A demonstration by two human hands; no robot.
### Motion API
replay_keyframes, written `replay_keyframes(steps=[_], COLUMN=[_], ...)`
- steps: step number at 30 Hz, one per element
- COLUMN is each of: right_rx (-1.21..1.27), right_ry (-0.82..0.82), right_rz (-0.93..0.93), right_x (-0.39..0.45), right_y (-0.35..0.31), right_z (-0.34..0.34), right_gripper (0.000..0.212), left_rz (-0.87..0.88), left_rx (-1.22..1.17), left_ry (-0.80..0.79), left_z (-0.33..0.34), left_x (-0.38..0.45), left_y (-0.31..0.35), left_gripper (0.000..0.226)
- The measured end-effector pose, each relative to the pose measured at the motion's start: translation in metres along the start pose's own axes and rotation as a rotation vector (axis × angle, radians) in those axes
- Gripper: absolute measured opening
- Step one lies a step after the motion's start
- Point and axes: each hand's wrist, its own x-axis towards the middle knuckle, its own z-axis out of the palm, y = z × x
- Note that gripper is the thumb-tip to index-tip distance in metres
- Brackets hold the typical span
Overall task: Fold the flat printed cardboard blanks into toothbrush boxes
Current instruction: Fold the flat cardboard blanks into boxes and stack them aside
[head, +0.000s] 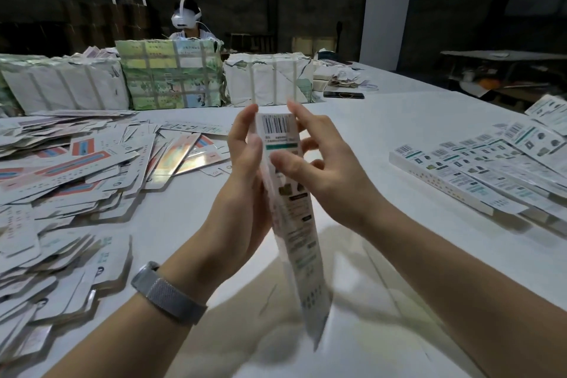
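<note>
A long, narrow printed cardboard blank stands nearly upright above the white table, barcode end up, its lower end blurred. My left hand grips its left edge, thumb on the printed face and fingers behind. My right hand touches its upper right edge with the fingertips, fingers slightly bent and spread. Flat blanks lie in a wide loose heap on the left. Folded white boxes lie in overlapping rows on the right.
Three strapped paper-wrapped bundles stand along the far side of the table. Behind them sits a person wearing a white headset. A dark phone lies beyond my hands. Another table is at the far right.
</note>
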Motion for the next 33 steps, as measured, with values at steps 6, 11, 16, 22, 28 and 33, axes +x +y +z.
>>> replay_keyframes(steps=[6, 11, 16, 22, 28, 33], right_rx=[0.271, 0.262, -0.354, -0.905, -0.937, -0.889], right_ry=[-0.026, 0.112, 0.014, 0.060, 0.197, 0.278], right_rz=[0.273, 0.341, 0.486, 0.669, 0.730, 0.673], right_x=[0.005, 0.018, 0.027, 0.022, 0.020, 0.019], right_y=[-0.001, 0.003, 0.034, 0.089, 0.104, 0.106], right_z=[-0.008, -0.028, -0.072, -0.103, -0.131, -0.126], right_gripper=[0.083, 0.052, 0.046, 0.037, 0.031, 0.031], left_rz=[0.114, -0.069, -0.151, -0.179, -0.186, -0.175], left_rx=[0.331, 0.695, 0.676, 0.682, 0.767, 0.958], left_ry=[0.088, -0.058, 0.102, 0.183, 0.177, 0.161], left_z=[-0.008, -0.019, -0.025, -0.034, -0.035, -0.038], left_x=[0.012, 0.006, 0.004, 0.004, 0.005, 0.001], left_y=[-0.021, -0.020, -0.015, -0.011, -0.012, -0.009], left_gripper=[0.065, 0.059, 0.027, 0.044, 0.042, 0.044])
